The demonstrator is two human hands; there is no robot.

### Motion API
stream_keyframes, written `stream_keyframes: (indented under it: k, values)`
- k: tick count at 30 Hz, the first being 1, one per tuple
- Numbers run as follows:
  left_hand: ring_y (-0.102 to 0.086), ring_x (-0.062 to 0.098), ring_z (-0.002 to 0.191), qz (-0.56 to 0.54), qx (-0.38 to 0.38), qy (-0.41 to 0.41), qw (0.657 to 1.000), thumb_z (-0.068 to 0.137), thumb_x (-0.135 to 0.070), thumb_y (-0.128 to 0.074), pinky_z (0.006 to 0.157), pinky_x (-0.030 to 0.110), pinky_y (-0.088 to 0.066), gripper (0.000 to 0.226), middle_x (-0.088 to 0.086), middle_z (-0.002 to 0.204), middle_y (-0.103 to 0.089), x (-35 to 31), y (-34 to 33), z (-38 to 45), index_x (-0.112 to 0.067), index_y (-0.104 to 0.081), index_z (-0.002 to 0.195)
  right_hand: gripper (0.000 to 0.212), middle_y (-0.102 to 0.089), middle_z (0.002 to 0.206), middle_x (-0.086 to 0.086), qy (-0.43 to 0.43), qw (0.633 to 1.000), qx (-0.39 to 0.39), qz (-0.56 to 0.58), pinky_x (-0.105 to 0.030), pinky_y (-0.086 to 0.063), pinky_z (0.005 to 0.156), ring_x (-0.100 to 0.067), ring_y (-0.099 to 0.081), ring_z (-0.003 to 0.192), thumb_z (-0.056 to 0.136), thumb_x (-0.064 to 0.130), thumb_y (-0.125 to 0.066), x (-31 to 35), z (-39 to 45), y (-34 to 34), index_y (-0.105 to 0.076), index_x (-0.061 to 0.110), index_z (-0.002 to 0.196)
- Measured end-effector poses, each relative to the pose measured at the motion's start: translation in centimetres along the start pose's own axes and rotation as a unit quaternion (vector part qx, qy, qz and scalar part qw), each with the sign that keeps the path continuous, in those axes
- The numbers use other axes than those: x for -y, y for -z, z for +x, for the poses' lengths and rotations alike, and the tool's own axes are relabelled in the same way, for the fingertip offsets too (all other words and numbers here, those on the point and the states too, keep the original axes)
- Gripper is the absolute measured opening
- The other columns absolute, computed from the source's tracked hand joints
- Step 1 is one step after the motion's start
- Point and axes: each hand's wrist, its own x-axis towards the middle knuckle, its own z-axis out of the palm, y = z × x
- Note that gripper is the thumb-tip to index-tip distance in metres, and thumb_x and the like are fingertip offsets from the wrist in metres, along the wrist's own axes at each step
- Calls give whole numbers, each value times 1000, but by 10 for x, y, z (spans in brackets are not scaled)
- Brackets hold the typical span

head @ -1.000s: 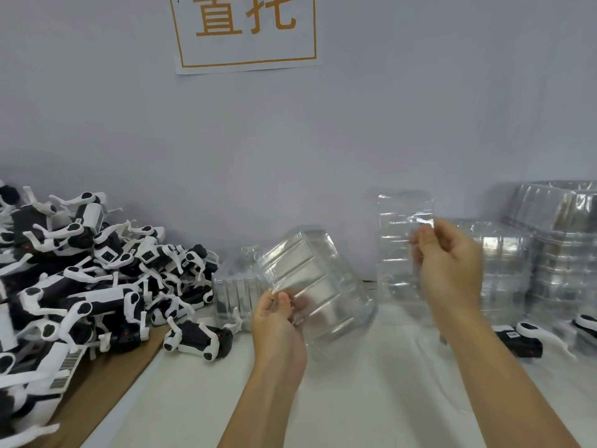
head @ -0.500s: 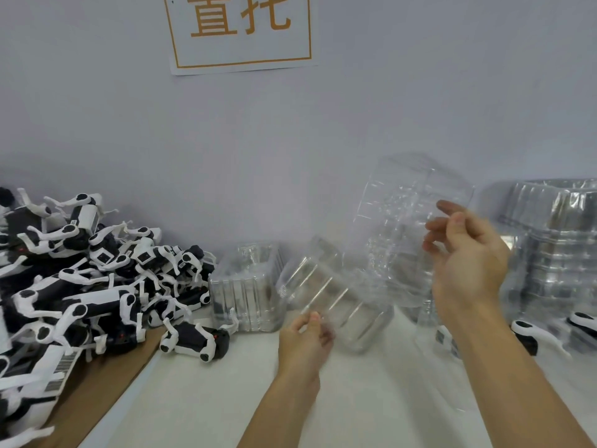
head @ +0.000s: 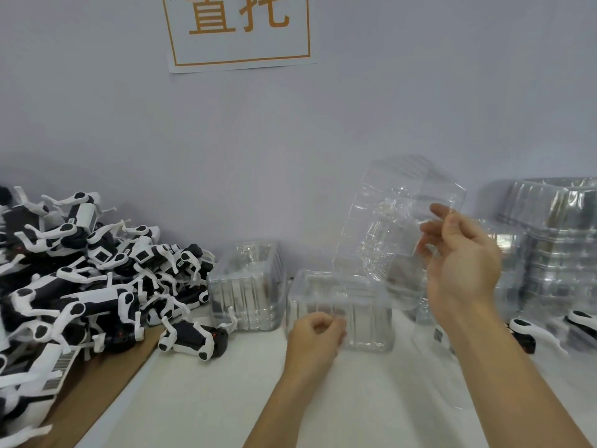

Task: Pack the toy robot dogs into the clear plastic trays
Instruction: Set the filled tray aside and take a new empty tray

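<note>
My right hand [head: 462, 263] pinches the edge of a clear plastic tray [head: 384, 224] and holds it tilted up in the air. My left hand [head: 315, 334] grips the near rim of a second clear tray [head: 355, 305] that sits on the white table. A third clear tray [head: 247, 286] stands just left of it. One black-and-white toy robot dog [head: 193, 339] lies on the table in front of that tray. A big heap of the same toy dogs [head: 80, 279] fills the left side.
Tall stacks of clear trays [head: 555, 250] stand at the right by the wall. Two more toy dogs [head: 529, 334] lie at their foot. A brown cardboard sheet [head: 97, 383] lies under the heap. A paper sign [head: 239, 30] hangs on the wall.
The left hand lowered its tray from a tilt down flat onto the table. The right hand lifted its tray higher and tipped it up to the right.
</note>
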Motion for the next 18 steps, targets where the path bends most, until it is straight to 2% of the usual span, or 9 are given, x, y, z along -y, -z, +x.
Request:
stream_keyframes:
  k: [1,3,5,6,8,10,13,16,18]
  values:
    - [-67,5,88,-6,42,-7,999,94,-18,-65,77,22,-54,10,-11,90,-74,1,-2,-1,-15,-74,92,26,-67,71,7,-1,1000,0,0,-24,-47,64,-8,-56,63,104,10,-46,0,0,0,-69,14,93]
    - [-51,-6,123,4,136,-20,990,96,-19,-65,97,12,-43,33,-23,130,-58,5,-3,-3,-26,-64,128,26,-66,72,5,-3,1000,1,0,-24,-47,64,-8,-55,63,104,11,-46,-1,0,0,-69,13,94]
    - [-33,-8,135,18,188,-16,982,96,-23,-65,108,16,-32,52,-27,143,-38,6,-3,-4,-36,-48,143,25,-66,73,3,-4,1000,2,0,-24,-47,63,-9,-55,63,104,11,-46,-1,0,0,-70,13,94]
    - [-33,-6,137,20,189,-19,982,97,-24,-64,112,20,-32,53,-25,146,-37,5,-3,-5,-38,-46,144,25,-65,73,3,-5,1000,2,-1,-23,-47,63,-9,-55,63,104,12,-47,-2,0,0,-70,13,94]
    - [-49,2,130,11,156,-18,987,99,-17,-60,107,26,-44,42,-14,143,-50,2,-1,-3,-33,-52,137,26,-64,73,2,-8,1000,4,-3,-23,-48,63,-9,-56,64,104,13,-47,-2,0,1,-70,14,95]
    - [-65,11,111,-23,93,-4,995,101,-12,-52,91,29,-55,26,-2,125,-66,-7,2,-3,-27,-61,120,26,-64,75,0,-14,1000,9,5,-23,-47,63,-10,-56,64,104,13,-46,-3,0,2,-70,13,95]
    - [-73,29,94,-185,34,55,981,106,-20,-44,78,38,-60,22,14,108,-73,-26,9,-3,-14,-65,110,26,-63,76,-2,-34,999,25,20,-23,-45,63,-10,-57,66,105,13,-45,-5,0,1,-70,12,98]
    - [-74,37,90,-343,91,101,929,97,-51,-53,80,49,-60,48,18,110,-74,-38,20,-2,-8,-60,119,28,-62,71,0,-68,995,50,55,-25,-43,65,-11,-57,66,105,13,-42,-9,-4,-1,-69,12,98]
    - [-73,39,95,-374,124,111,912,84,-56,-63,79,51,-60,60,19,113,-73,-43,25,-4,-8,-58,119,28,-62,69,1,-91,989,68,96,-25,-41,66,-10,-56,65,104,14,-42,-12,-8,-3,-68,11,97]
